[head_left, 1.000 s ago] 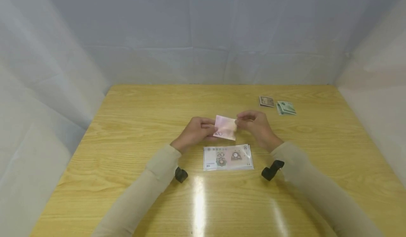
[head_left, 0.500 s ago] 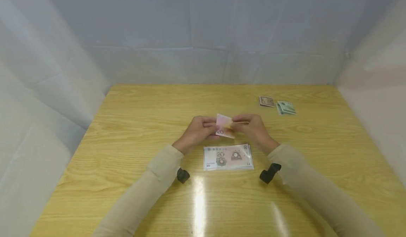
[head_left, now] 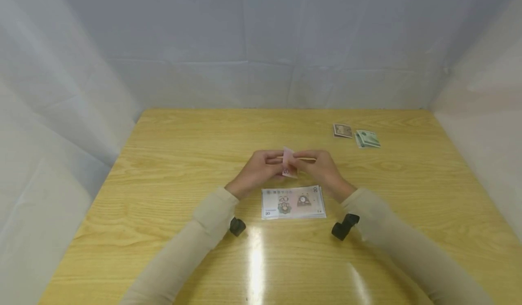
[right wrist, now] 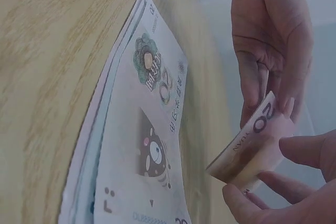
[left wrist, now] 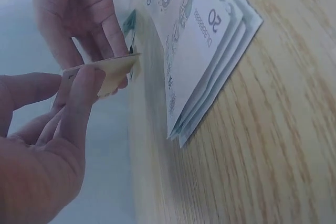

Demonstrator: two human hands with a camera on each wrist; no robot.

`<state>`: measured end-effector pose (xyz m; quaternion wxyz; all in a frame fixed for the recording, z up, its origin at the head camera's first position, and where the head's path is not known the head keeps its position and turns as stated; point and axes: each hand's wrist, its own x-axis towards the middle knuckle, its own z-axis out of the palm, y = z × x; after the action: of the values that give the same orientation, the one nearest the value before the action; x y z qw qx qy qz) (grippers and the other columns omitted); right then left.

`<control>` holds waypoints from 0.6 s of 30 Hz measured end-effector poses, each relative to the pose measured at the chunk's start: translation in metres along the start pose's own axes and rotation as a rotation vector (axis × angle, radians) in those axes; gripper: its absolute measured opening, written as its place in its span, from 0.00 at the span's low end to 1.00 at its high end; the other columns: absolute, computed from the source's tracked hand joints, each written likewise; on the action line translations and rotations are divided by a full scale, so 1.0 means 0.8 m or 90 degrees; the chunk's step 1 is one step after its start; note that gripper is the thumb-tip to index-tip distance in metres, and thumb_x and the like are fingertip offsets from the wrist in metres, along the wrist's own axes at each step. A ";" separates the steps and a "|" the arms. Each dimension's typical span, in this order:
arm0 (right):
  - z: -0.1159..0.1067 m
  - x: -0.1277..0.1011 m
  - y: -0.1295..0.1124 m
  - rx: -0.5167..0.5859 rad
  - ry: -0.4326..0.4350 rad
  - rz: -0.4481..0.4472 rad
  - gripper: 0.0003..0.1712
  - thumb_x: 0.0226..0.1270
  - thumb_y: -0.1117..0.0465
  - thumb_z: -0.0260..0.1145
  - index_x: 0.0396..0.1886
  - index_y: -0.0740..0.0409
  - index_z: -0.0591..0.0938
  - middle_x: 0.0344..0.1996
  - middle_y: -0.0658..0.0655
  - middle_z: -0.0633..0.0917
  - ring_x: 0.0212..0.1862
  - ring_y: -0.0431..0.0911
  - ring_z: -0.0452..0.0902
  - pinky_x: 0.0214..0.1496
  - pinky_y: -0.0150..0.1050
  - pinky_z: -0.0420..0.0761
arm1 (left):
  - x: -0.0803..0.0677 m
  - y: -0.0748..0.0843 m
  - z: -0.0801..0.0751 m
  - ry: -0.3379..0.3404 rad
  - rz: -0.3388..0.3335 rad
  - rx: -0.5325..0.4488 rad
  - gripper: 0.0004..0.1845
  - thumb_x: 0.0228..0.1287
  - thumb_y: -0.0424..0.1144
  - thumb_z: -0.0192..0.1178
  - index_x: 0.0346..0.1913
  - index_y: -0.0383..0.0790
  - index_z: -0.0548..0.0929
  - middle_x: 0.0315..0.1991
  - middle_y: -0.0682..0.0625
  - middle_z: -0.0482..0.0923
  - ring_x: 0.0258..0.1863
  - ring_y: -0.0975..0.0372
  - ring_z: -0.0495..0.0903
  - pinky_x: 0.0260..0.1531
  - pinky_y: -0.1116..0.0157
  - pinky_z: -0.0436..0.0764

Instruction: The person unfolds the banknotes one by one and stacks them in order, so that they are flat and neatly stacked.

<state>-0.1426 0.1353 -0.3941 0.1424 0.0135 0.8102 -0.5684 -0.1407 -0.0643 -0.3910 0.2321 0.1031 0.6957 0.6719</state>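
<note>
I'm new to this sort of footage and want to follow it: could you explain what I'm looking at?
There is no machine, just a person's two bare hands in long beige sleeves. The wide picture comes from a camera on the person's head, looking forward and down. The two tilted close-ups come from cameras on the left and right wrists; the small black devices near the cuffs are probably those.

The surface is a yellowish wood-grain table. On it lies a stack of flat, pale paper banknotes, the top one marked 20. Farther off, to the right, lie a small brown folded paper note and a green folded paper note.

Above the table, the left hand and right hand both pinch a small pinkish folded paper banknote, marked 20.
</note>
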 end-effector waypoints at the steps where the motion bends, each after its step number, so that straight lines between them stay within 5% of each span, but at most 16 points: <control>1: 0.000 -0.001 0.000 0.004 -0.004 0.000 0.24 0.70 0.54 0.71 0.60 0.62 0.83 0.65 0.63 0.78 0.64 0.57 0.77 0.69 0.50 0.77 | 0.000 0.000 0.000 -0.005 0.005 0.000 0.24 0.73 0.29 0.60 0.69 0.32 0.73 0.59 0.36 0.80 0.55 0.47 0.83 0.56 0.51 0.84; 18: 0.005 -0.008 -0.002 0.053 -0.061 -0.007 0.31 0.72 0.49 0.68 0.67 0.62 0.77 0.65 0.62 0.78 0.62 0.55 0.78 0.71 0.51 0.75 | 0.002 -0.002 0.006 0.021 0.012 0.067 0.28 0.69 0.30 0.64 0.71 0.33 0.72 0.63 0.37 0.78 0.55 0.48 0.84 0.50 0.59 0.88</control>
<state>-0.1358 0.1316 -0.3927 0.1773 -0.0119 0.7784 -0.6021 -0.1399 -0.0597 -0.3926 0.2088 0.1106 0.7326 0.6383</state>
